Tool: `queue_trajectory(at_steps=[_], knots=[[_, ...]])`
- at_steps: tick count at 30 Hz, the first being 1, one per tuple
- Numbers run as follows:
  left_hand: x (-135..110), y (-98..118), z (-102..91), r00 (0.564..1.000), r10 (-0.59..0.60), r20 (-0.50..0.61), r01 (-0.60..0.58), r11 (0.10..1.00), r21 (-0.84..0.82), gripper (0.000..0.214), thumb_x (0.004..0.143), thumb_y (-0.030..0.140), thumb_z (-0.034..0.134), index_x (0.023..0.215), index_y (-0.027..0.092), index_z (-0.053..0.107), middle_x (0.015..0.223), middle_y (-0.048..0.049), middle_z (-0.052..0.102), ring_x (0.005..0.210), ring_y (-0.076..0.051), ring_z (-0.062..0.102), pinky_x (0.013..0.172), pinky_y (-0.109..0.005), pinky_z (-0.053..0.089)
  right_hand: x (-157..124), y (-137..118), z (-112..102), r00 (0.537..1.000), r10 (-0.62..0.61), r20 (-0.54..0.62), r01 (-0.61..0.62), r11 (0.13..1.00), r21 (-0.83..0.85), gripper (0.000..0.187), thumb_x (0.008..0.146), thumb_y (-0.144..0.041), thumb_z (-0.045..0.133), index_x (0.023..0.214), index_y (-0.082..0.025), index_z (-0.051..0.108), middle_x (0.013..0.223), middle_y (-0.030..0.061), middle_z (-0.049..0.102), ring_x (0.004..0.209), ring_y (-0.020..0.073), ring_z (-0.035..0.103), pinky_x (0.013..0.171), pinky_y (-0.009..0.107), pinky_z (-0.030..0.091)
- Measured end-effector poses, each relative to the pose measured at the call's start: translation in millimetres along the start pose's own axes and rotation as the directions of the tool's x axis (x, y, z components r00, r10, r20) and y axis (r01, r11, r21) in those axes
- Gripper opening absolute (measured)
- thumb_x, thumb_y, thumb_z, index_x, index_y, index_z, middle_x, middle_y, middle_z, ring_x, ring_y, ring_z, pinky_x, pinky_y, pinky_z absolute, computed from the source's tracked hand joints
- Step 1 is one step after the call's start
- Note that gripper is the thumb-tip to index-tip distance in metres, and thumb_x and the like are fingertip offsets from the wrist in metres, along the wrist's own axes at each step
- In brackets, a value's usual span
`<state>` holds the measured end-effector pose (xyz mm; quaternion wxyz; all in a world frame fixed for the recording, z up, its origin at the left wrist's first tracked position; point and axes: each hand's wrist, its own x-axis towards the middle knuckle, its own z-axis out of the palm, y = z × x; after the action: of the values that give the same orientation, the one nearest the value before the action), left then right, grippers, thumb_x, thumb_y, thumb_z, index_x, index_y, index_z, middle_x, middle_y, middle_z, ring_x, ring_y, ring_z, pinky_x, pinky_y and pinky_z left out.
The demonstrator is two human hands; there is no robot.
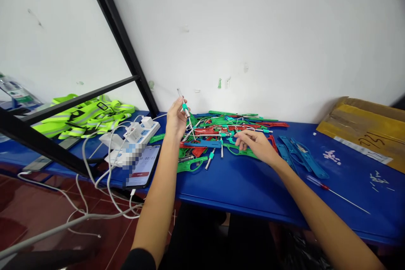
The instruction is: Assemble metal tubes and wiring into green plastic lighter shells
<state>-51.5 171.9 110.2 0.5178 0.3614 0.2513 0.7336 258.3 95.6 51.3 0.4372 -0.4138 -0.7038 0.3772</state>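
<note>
My left hand (pixel 177 119) is raised over the left side of the pile, its fingers closed on a lighter nozzle (pixel 185 107). This is a slim metal tube with a green collar, tilted, with thin wire hanging below it. My right hand (pixel 253 143) is low at the pile's right side. Its fingers are curled together beside a green lighter half-shell (pixel 236 149); what they pinch is hidden. Between the hands lies a heap of red and green lighter shells, metal tubes and wires. A blue shell (pixel 202 144) lies across its front, near a loose nozzle (pixel 209 159).
Blue shells (pixel 303 158), a screwdriver (pixel 337 194) and small pale bits (pixel 331 157) lie to the right, before a taped cardboard box (pixel 363 133). At left are a phone (pixel 144 166), a power strip (pixel 133 141) with cables, yellow-green reflective straps (pixel 85 116) and a black frame (pixel 118 29).
</note>
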Motion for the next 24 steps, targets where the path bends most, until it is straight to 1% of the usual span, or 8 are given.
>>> queue_trajectory(at_steps=[3, 7, 10, 12, 16, 20, 22, 24], knots=[[-1, -1, -1.4, 1.000, -0.006, -0.023, 0.006, 0.999, -0.035, 0.030, 0.081, 0.036, 0.095, 0.096, 0.020, 0.074, 0.087, 0.0031, 0.072, 0.058, -0.005, 0.065, 0.050, -0.016, 0.050, 4, 8, -8, 0.991, -0.007, -0.134, -0.001, 0.998, -0.058, 0.058, 0.102, -0.076, 0.059, 0.089, -0.021, 0.073, 0.081, 0.0063, 0.077, 0.062, 0.0170, 0.068, 0.060, 0.032, 0.057], [-4, -4, 3.7, 0.999, -0.021, -0.026, 0.020, 0.997, -0.069, 0.031, 0.080, 0.034, 0.097, 0.096, 0.020, 0.074, 0.088, 0.0029, 0.071, 0.058, -0.006, 0.065, 0.050, -0.018, 0.050, 6, 22, -26, 0.958, -0.054, -0.281, -0.005, 0.979, -0.205, 0.052, 0.107, -0.069, 0.054, 0.102, -0.021, 0.073, 0.090, 0.0083, 0.080, 0.067, 0.0200, 0.072, 0.063, 0.034, 0.059], [-5, -6, 5.5, 0.999, -0.029, -0.030, 0.026, 0.996, -0.085, 0.028, 0.081, 0.032, 0.095, 0.096, 0.020, 0.075, 0.087, 0.0026, 0.071, 0.057, -0.006, 0.065, 0.048, -0.018, 0.049, 7, 34, -32, 0.946, -0.132, -0.295, 0.017, 0.932, -0.363, 0.045, 0.108, -0.061, 0.055, 0.113, -0.022, 0.076, 0.103, 0.0113, 0.083, 0.088, 0.0278, 0.077, 0.080, 0.043, 0.063], [-4, -6, 5.4, 0.999, -0.029, -0.033, 0.026, 0.995, -0.094, 0.028, 0.081, 0.032, 0.095, 0.095, 0.020, 0.074, 0.087, 0.0025, 0.071, 0.057, -0.006, 0.064, 0.048, -0.018, 0.048, 8, 41, -29, 0.956, -0.189, -0.226, 0.066, 0.885, -0.461, 0.039, 0.108, -0.055, 0.057, 0.116, -0.024, 0.079, 0.114, 0.0126, 0.083, 0.105, 0.0328, 0.077, 0.095, 0.052, 0.062], [-3, -3, 3.5, 0.999, -0.007, -0.051, 0.002, 0.995, -0.103, 0.029, 0.079, 0.032, 0.095, 0.095, 0.021, 0.073, 0.086, 0.0031, 0.069, 0.057, -0.006, 0.064, 0.047, -0.018, 0.047, 14, 47, -8, 0.963, -0.269, 0.033, 0.240, 0.789, -0.566, 0.036, 0.110, -0.043, 0.053, 0.125, -0.025, 0.080, 0.135, 0.0132, 0.080, 0.129, 0.0349, 0.071, 0.115, 0.060, 0.053], [-2, -1, 1.3, 0.997, 0.031, -0.070, -0.037, 0.996, -0.086, 0.031, 0.079, 0.034, 0.094, 0.095, 0.021, 0.071, 0.085, 0.0032, 0.068, 0.057, -0.006, 0.062, 0.047, -0.019, 0.045, 19, 38, 27, 0.909, -0.315, 0.274, 0.417, 0.694, -0.586, 0.041, 0.113, -0.042, 0.051, 0.145, -0.027, 0.072, 0.159, 0.0113, 0.067, 0.152, 0.0338, 0.057, 0.127, 0.063, 0.042], [-2, -2, 0.4, 0.996, 0.050, -0.074, -0.055, 0.996, -0.065, 0.031, 0.079, 0.035, 0.093, 0.094, 0.021, 0.070, 0.086, 0.0028, 0.068, 0.057, -0.007, 0.061, 0.046, -0.020, 0.043, 18, 31, 43, 0.871, -0.326, 0.368, 0.489, 0.655, -0.576, 0.042, 0.113, -0.045, 0.055, 0.150, -0.029, 0.068, 0.157, 0.0091, 0.069, 0.154, 0.0319, 0.055, 0.129, 0.060, 0.040], [-2, -3, -0.2, 0.995, 0.066, -0.076, -0.069, 0.997, -0.039, 0.030, 0.079, 0.036, 0.092, 0.093, 0.021, 0.070, 0.087, 0.0023, 0.068, 0.057, -0.007, 0.060, 0.046, -0.021, 0.042, 14, 27, 53, 0.845, -0.332, 0.420, 0.530, 0.627, -0.571, 0.040, 0.112, -0.044, 0.058, 0.149, -0.029, 0.069, 0.147, 0.0080, 0.075, 0.146, 0.0297, 0.062, 0.129, 0.057, 0.041]])
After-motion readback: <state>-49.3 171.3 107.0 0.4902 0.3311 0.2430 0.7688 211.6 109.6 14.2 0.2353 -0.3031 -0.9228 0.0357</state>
